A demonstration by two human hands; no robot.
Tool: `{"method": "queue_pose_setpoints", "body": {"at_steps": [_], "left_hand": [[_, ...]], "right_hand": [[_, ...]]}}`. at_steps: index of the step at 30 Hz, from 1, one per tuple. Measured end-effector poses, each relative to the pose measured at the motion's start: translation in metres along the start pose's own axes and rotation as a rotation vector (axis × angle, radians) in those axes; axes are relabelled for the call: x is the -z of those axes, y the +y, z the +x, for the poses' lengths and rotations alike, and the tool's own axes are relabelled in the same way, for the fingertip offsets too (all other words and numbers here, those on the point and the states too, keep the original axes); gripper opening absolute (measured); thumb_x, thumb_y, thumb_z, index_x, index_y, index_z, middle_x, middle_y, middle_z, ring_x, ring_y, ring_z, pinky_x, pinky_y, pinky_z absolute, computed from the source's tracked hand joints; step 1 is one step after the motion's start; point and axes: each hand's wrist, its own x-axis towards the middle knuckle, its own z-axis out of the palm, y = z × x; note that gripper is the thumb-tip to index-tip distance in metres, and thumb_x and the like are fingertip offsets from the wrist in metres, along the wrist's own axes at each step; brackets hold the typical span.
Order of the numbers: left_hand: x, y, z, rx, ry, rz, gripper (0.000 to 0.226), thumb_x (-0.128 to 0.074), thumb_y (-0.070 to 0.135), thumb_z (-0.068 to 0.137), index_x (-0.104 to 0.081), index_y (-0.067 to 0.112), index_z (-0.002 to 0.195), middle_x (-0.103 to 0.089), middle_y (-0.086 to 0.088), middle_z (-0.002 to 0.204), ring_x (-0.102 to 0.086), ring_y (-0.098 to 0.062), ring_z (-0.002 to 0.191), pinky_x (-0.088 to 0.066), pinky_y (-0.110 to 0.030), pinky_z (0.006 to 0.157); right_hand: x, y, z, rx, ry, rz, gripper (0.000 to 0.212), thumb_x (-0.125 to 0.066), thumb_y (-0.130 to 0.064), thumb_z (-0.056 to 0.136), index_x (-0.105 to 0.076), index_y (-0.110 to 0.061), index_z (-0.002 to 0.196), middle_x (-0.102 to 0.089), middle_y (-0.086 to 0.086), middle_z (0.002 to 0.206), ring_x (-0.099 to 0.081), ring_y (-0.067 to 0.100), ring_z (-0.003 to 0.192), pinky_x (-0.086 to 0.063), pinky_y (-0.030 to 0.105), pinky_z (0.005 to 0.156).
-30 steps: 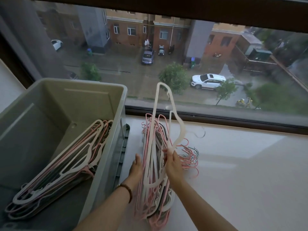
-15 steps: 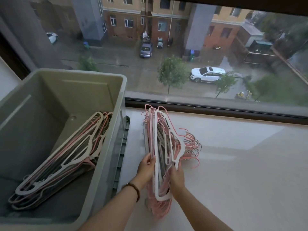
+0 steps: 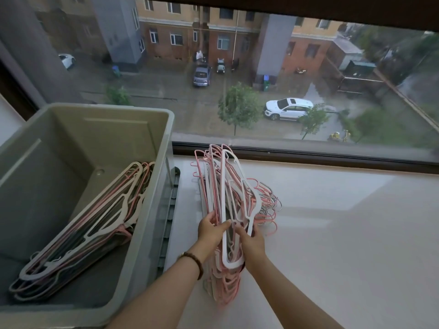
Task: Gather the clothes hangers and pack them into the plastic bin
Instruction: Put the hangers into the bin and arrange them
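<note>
You stand at a white bench (image 3: 332,233) that runs under a wide window (image 3: 308,148), with a wet street, brick buildings and a parked white car (image 3: 288,109) far below. Both your hands are closed on the stack of hangers (image 3: 222,290) that lies on the bench just right of the bin. Your left hand (image 3: 211,230) grips the stack's left side, thumb on top and fingers curled around the bars. Your right hand (image 3: 251,241) grips the right side, its fingers wrapped under the edge. The two hands sit near each other, about midway along the stack. A beaded bracelet (image 3: 193,260) circles your left wrist. A white hanger (image 3: 231,264) lies on top of the stack, lined up with the pink, white and grey ones under it, and its long bar passes between your hands. The stack runs from near your forearms toward the window, and its hooks (image 3: 268,205) fan out to the right over the bench. To the left stands the grey plastic bin (image 3: 107,138), open at the top. Inside it a second bundle of hangers (image 3: 90,224) leans at a slant against the right wall, one end down at the near left corner. A grey ribbed piece (image 3: 169,222) stands in the gap between the bin's right wall and the stack; you cannot tell what it is.
</note>
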Motion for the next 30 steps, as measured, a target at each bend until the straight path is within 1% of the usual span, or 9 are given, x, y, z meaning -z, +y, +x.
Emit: {"method": "queue_pose_setpoints", "body": {"at_steps": [3,8,11,13,15,18,21,26,30], "left_hand": [[0.0,0.0,-0.002,-0.004,-0.019,-0.022,0.052,-0.066,0.02,0.084,-0.046,0.019,0.132,-0.062,-0.007,0.122,-0.063,-0.025,0.106,-0.053,-0.042,0.094],[0.001,0.017,-0.017,-0.126,-0.09,-0.048,0.05,-0.065,0.03,0.086,-0.046,0.023,0.132,-0.064,-0.004,0.122,-0.064,-0.026,0.107,-0.055,-0.041,0.09],[0.008,0.048,-0.03,-0.219,-0.152,-0.081,0.044,-0.061,0.027,0.089,-0.047,0.025,0.131,-0.066,-0.001,0.113,-0.067,-0.017,0.093,-0.058,-0.027,0.075],[0.017,0.073,-0.04,-0.287,-0.192,-0.076,0.047,-0.061,0.027,0.089,-0.045,0.025,0.133,-0.065,-0.001,0.114,-0.066,-0.015,0.094,-0.058,-0.029,0.079],[0.03,0.097,-0.053,-0.351,-0.231,-0.086,0.046,-0.061,0.024,0.089,-0.045,0.027,0.132,-0.066,-0.002,0.111,-0.065,-0.011,0.082,-0.057,-0.027,0.071],[0.058,0.129,-0.073,-0.432,-0.274,-0.147,0.038,-0.058,0.016,0.091,-0.049,0.028,0.126,-0.07,0.001,0.1,-0.057,-0.006,0.059,-0.052,-0.022,0.059],[0.099,0.151,-0.089,-0.47,-0.298,-0.207,0.036,-0.055,0.007,0.091,-0.052,0.021,0.124,-0.071,-0.003,0.098,-0.052,-0.009,0.051,-0.051,-0.02,0.051],[0.181,0.156,-0.096,-0.474,-0.183,-0.138,0.03,-0.059,0.011,0.089,-0.057,0.022,0.117,-0.073,0.001,0.085,-0.053,-0.007,0.046,-0.05,-0.019,0.048],[0.254,0.146,-0.099,-0.458,-0.087,-0.04,0.016,-0.056,0.024,0.091,-0.058,0.031,0.106,-0.069,-0.001,0.082,-0.055,-0.006,0.045,-0.051,-0.02,0.048]], "right_hand": [[0.004,-0.008,-0.002,0.019,0.003,0.072,0.045,-0.071,-0.013,0.082,-0.051,-0.021,0.122,-0.067,0.003,0.112,-0.066,0.023,0.101,-0.051,0.042,0.096],[0.01,-0.033,-0.014,0.041,-0.056,0.145,0.035,-0.072,-0.022,0.081,-0.063,-0.012,0.113,-0.072,0.014,0.103,-0.069,0.028,0.091,-0.056,0.041,0.086],[0.011,-0.065,-0.017,0.07,-0.107,0.182,0.056,-0.074,-0.049,0.072,-0.065,-0.009,0.11,-0.069,0.022,0.103,-0.067,0.04,0.095,-0.054,0.047,0.089],[0.01,-0.092,-0.021,0.1,-0.155,0.17,0.065,-0.064,-0.061,0.075,-0.061,-0.004,0.107,-0.065,0.02,0.086,-0.063,0.038,0.079,-0.055,0.041,0.077],[0.007,-0.118,-0.028,0.165,-0.183,0.139,0.054,-0.053,-0.06,0.084,-0.059,-0.009,0.099,-0.054,0.007,0.07,-0.056,0.022,0.063,-0.049,0.032,0.064],[-0.005,-0.152,-0.047,0.301,-0.197,0.103,0.039,-0.05,-0.05,0.09,-0.062,-0.014,0.1,-0.056,0.004,0.076,-0.058,0.021,0.076,-0.052,0.039,0.081],[-0.03,-0.181,-0.071,0.379,-0.247,0.168,0.037,-0.049,-0.041,0.093,-0.059,-0.012,0.113,-0.066,0.008,0.096,-0.063,0.024,0.097,-0.05,0.039,0.093],[-0.097,-0.196,-0.115,0.407,-0.342,0.182,0.028,-0.05,-0.031,0.094,-0.056,-0.008,0.11,-0.071,0.008,0.088,-0.068,0.019,0.084,-0.056,0.027,0.075],[-0.164,-0.174,-0.143,0.368,-0.383,0.172,0.036,-0.054,-0.03,0.092,-0.053,-0.007,0.12,-0.07,0.013,0.093,-0.068,0.028,0.091,-0.057,0.033,0.077]]}}
